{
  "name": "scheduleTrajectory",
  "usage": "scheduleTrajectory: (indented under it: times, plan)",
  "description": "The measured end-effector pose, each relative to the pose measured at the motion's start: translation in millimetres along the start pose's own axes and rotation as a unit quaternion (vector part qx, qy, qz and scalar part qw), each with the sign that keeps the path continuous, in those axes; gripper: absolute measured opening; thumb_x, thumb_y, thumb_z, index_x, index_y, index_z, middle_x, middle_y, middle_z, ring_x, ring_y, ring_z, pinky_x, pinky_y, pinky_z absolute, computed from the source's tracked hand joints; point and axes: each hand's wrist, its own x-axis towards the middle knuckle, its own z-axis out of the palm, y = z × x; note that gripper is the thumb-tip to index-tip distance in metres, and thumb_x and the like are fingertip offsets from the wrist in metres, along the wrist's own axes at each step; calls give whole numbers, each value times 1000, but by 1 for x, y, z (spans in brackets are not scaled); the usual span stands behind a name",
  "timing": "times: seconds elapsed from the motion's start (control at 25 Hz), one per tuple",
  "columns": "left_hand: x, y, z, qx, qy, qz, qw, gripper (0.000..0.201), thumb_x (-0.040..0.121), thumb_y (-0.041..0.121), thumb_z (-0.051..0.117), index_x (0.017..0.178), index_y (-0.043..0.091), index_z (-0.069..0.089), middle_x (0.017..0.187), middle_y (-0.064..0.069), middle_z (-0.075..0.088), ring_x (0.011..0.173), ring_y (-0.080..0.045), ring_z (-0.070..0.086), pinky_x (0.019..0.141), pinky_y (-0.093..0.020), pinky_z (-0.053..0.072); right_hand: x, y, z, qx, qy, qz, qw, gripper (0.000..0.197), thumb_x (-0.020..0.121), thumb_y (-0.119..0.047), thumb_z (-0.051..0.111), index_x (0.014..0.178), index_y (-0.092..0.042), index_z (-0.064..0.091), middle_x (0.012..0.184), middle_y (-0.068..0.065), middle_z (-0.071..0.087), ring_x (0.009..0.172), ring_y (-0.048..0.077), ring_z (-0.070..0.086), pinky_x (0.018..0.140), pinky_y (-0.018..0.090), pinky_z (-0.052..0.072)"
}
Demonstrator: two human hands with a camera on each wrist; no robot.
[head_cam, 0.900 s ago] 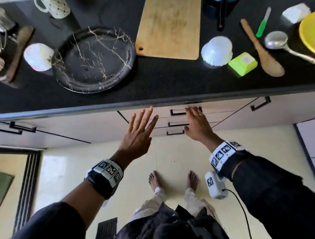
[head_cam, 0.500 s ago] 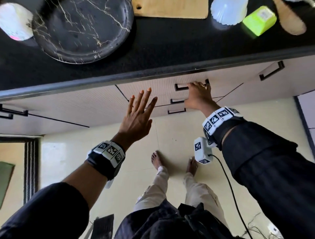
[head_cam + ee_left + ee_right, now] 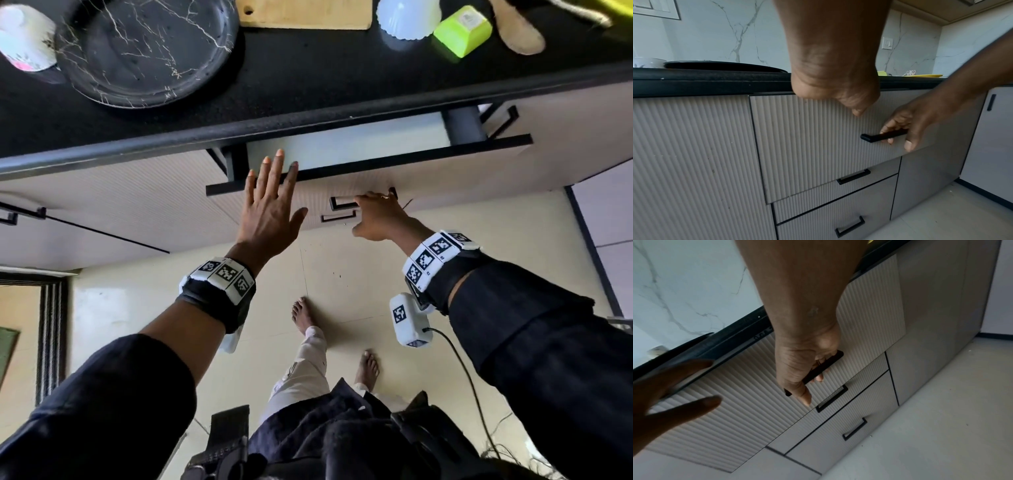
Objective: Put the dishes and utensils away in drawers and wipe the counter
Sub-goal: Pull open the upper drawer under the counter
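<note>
Drawer, top, ribbed beige (image 3: 428,173): we hook right hand (image 3: 378,219) fingers around its black bar handle (image 3: 882,136); left hand (image 3: 270,205) spread, clear.

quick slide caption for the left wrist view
Right hand grips the top drawer by its black handle.

Home kitchen: black counter (image 3: 308,78), dishes, fluted drawers (image 3: 818,138).

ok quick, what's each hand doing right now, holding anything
Left hand: open, fingers spread, holding nothing.
Right hand: fingers curled round the black handle of the top drawer, which is partly open.
</note>
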Motion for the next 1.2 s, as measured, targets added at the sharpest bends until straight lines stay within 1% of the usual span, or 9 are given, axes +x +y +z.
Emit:
scheduleTrajectory:
  times: [0.12, 0.2, 0.28, 0.36, 0.48, 0.56, 0.68, 1.04, 1.2]
  plan:
    - [-20, 17, 9, -18, 2, -34, 999, 71, 97, 62, 27, 154, 19, 25, 159, -6, 28, 149, -29, 19, 120, -51, 12, -56, 19, 6, 166, -15, -50, 985, 62, 85, -35, 72, 139, -15, 50, 142, 5, 52, 129, 23, 50, 108, 36, 40]
    - [-50, 33, 12, -38, 26, -36, 998, 71, 94, 69, 23, 139, 21, 51, 140, -3, 56, 134, -27, 45, 112, -46, 29, -106, 34, 3, 267, 101, -118, 951, 31, 85, -28, 72, 114, -19, 66, 107, 0, 68, 97, 17, 65, 88, 35, 53]
    - [-64, 33, 11, -59, 40, -49, 996, 70, 92, 72, 21, 116, 25, 68, 112, -2, 72, 109, -27, 63, 97, -41, 40, -129, 42, 2, 261, 263, -143, 918, 15, 85, -25, 68, 98, -19, 67, 89, -2, 64, 81, 16, 62, 78, 36, 53]
    - [-93, 50, 10, -56, 28, -75, 995, 72, 91, 73, 18, 96, 26, 73, 86, -3, 73, 86, -29, 67, 84, -38, 43, -158, 61, 23, 155, 329, -139, 921, 33, 87, -37, 62, 111, -15, 66, 106, 5, 62, 99, 23, 59, 91, 38, 46]
    - [-135, 76, 17, -23, 0, -85, 996, 78, 89, 75, 12, 89, 26, 73, 74, -2, 70, 76, -28, 65, 81, -37, 42, -184, 89, 67, 25, 208, -70, 975, 69, 93, -60, 36, 147, -18, 40, 150, 11, 40, 141, 34, 31, 117, 49, 15]
    - [-161, 86, 23, -22, -7, -86, 996, 76, 90, 74, 12, 92, 29, 74, 77, 0, 72, 79, -27, 65, 82, -37, 42, -200, 95, 90, 3, 159, -62, 985, 68, 98, -60, 30, 155, -25, 18, 162, 5, 19, 150, 31, 8, 119, 50, -1]
    - [-195, 97, 30, -27, -8, -85, 996, 72, 92, 73, 15, 96, 31, 74, 79, 1, 73, 81, -26, 66, 82, -37, 43, -228, 96, 110, 6, 132, -69, 989, 73, 97, -62, 28, 157, -29, 1, 165, 1, 0, 151, 28, -8, 119, 51, -10]
    - [-265, 127, 43, -40, -1, -95, 995, 69, 92, 72, 20, 94, 32, 76, 75, 1, 72, 76, -24, 66, 80, -35, 46, -288, 103, 166, -28, 147, -87, 985, 86, 84, -73, 15, 156, -28, -1, 165, 0, -3, 151, 29, -2, 119, 51, -8]
    - [-262, 135, 31, -42, -70, -131, 988, 66, 94, 71, 23, 99, 29, 74, 74, -4, 67, 83, -30, 63, 91, -37, 40, -292, 100, 161, -10, 162, -81, 983, 80, 93, -67, 35, 157, -26, 8, 165, 1, 5, 151, 28, 4, 119, 48, -6]
